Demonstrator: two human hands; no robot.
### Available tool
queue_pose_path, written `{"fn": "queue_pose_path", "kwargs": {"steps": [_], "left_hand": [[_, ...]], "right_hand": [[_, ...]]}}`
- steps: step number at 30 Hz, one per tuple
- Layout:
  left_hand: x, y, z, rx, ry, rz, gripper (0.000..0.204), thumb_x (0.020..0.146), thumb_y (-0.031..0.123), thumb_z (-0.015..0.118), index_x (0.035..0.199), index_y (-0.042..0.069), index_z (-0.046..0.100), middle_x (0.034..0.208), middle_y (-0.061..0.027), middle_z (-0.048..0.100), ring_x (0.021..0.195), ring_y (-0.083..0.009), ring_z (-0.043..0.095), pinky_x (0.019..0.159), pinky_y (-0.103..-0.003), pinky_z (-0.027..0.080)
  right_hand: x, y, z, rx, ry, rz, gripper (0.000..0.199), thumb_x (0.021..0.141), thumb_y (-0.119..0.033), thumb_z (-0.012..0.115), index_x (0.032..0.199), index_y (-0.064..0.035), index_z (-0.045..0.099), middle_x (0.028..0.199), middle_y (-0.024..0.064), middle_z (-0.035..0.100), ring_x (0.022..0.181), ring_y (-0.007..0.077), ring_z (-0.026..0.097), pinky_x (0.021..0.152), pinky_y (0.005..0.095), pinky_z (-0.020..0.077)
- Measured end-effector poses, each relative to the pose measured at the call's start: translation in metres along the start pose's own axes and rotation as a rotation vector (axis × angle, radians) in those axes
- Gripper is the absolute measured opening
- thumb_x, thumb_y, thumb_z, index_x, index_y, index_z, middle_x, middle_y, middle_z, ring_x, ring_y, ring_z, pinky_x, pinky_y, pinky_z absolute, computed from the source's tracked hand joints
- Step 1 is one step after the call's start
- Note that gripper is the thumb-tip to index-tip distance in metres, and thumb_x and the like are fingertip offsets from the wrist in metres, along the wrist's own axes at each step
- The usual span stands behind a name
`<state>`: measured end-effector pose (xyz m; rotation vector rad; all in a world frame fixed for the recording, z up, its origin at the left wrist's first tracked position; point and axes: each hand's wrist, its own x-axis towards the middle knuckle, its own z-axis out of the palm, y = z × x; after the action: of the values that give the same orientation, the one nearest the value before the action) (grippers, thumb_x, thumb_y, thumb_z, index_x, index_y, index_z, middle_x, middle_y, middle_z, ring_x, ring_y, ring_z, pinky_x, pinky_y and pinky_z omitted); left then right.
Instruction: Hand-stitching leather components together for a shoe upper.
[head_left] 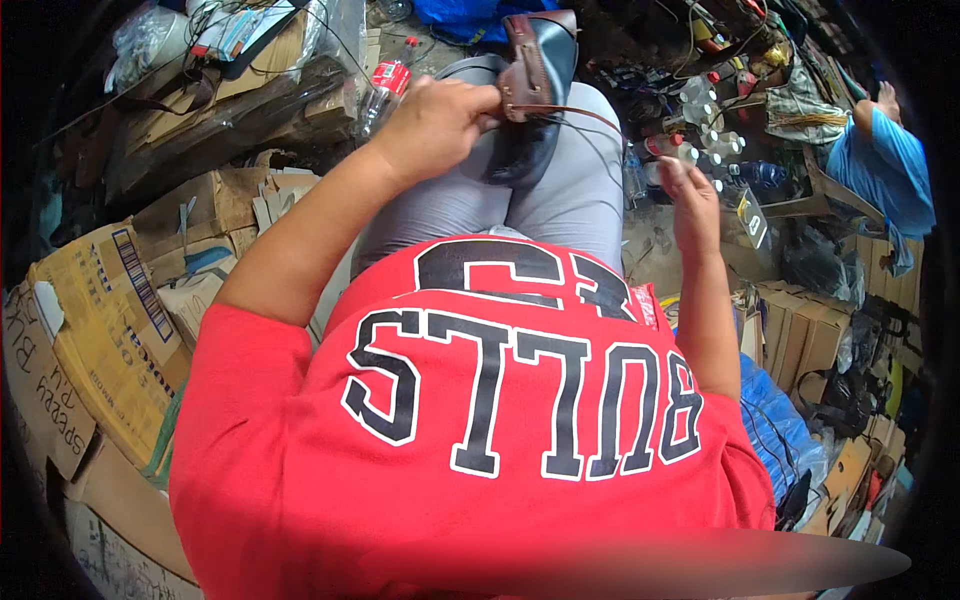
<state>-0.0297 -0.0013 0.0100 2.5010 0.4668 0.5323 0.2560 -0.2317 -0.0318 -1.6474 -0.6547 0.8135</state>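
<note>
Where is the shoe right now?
In the head view the dark shoe sits top centre on the person's grey-trousered lap, gripped by the left hand; a thread runs from it toward the right hand.

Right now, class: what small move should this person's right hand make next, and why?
Probably pull the thread farther out to the right. It runs from the shoe, gripped by the left hand on the lap, toward the raised right hand, so that stitch looks unfinished.

Shoe (540, 60) toe behind left hand (435, 125), right hand (690, 195) fingertips blurred — small bottles (715, 145) indistinct
</note>
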Motion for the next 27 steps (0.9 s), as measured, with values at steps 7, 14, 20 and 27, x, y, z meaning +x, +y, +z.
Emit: {"fn": "queue_pose_path", "kwargs": {"steps": [7,14,20,27], "left_hand": [[0.018,0.006,0.007,-0.04,0.044,0.071,0.016,0.079,0.006,0.061,0.094,0.008,0.064,0.079,-0.0119,0.062,0.078,-0.0312,0.06,0.069,-0.04,0.045],[0.018,0.013,0.02,-0.055,-0.03,0.174,0.012,0.077,0.007,0.062,0.088,0.009,0.062,0.077,-0.0068,0.062,0.081,-0.0279,0.059,0.072,-0.04,0.042],[0.022,0.02,0.043,-0.034,-0.129,0.159,0.011,0.081,0.012,0.06,0.091,0.013,0.062,0.083,-0.0031,0.064,0.087,-0.025,0.059,0.077,-0.041,0.04],[0.024,0.021,0.049,0.003,-0.089,0.188,0.006,0.081,0.013,0.057,0.083,0.013,0.063,0.081,-0.0043,0.066,0.083,-0.026,0.062,0.075,-0.042,0.043]], "right_hand": [[-0.019,-0.046,0.077,-0.377,-0.163,-0.392,0.023,0.082,-0.013,0.067,0.102,-0.0032,0.067,0.088,0.0029,0.057,0.08,0.0108,0.052,0.074,0.0241,0.0413],[-0.006,-0.035,0.081,-0.124,0.029,-0.413,0.028,0.071,0.003,0.056,0.098,-0.0018,0.06,0.086,0.0013,0.053,0.08,0.0096,0.049,0.072,0.0224,0.0404],[-0.013,-0.027,0.075,-0.053,-0.155,-0.177,0.032,0.07,0.001,0.051,0.1,0.0003,0.062,0.095,0.0036,0.058,0.092,0.0104,0.052,0.084,0.0232,0.0389],[-0.019,-0.028,0.088,0.212,-0.149,0.012,0.021,0.086,-0.015,0.067,0.1,0.0002,0.068,0.086,-0.0003,0.066,0.079,0.0058,0.055,0.075,0.0201,0.0421]]}}
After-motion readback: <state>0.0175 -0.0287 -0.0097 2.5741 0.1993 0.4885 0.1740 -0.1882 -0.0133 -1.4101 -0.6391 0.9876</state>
